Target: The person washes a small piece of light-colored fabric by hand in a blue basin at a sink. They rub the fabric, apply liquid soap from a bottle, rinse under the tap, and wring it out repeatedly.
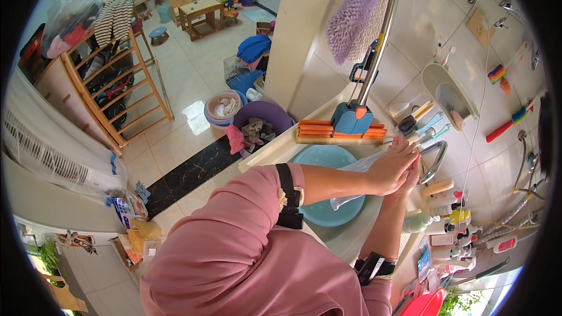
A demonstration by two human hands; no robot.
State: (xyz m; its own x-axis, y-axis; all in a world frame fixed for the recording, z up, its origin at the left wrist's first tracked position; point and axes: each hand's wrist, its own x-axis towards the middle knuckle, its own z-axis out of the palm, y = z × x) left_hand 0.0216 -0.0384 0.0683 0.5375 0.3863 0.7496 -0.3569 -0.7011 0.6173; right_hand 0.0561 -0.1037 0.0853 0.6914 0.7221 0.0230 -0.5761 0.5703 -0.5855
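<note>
My left hand (393, 167) and my right hand (411, 177) are pressed together over the right side of the sink, close to the curved metal faucet (434, 164). A thin, translucent whitish sheet (364, 164), plastic or fine cloth, comes out from under them and hangs over a round light-blue basin (310, 213). Both hands appear closed on this sheet, though the fingers overlap and partly hide the grip. The basin sits in the cream sink (346, 241). Its contents are partly covered by my left forearm.
A mop with an orange sponge head (341, 131) rests on the sink's far edge. Bottles (417, 222) and brushes (415, 118) line the right side. A purple tub (275, 114) of cloths stands on the floor at left, beside stacked basins (221, 118).
</note>
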